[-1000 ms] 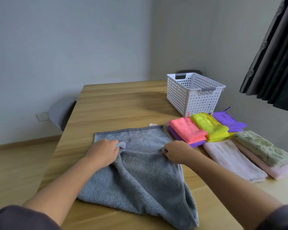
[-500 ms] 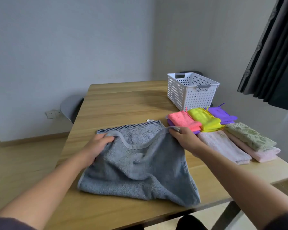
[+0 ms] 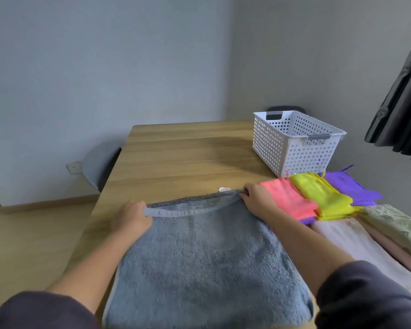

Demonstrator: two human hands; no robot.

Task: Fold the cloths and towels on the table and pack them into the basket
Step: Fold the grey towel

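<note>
Because the blue-grey towel (image 3: pixel 207 257) is being folded in half, its top layer lies over the bottom one. A thin striped strip of the bottom layer peeks out at the far side. The towel lies flat on the worktop (image 3: pixel 188 157), right in front of the person.

The left hand (image 3: pixel 133 217) holds the left corner of the top hem. The right hand (image 3: pixel 256 198) holds the right corner. Each grip looks like a pinch on the hem, though the fingertips are partly hidden by the cloth. Holding both corners keeps the hem tight, so the edges can be made to match.

Just right of the towel lie folded things, side by side: a pink cloth (image 3: pixel 287 198), a yellow cloth (image 3: pixel 318 195) and a purple cloth (image 3: pixel 347 186). Nearer the person are a pale pink towel (image 3: pixel 356 243) and a green patterned towel (image 3: pixel 394 224). They sit close to the white basket (image 3: pixel 294 148), likely so packing is a short reach. The basket stands at the far right of the worktop, apart from the towel being folded.
</note>
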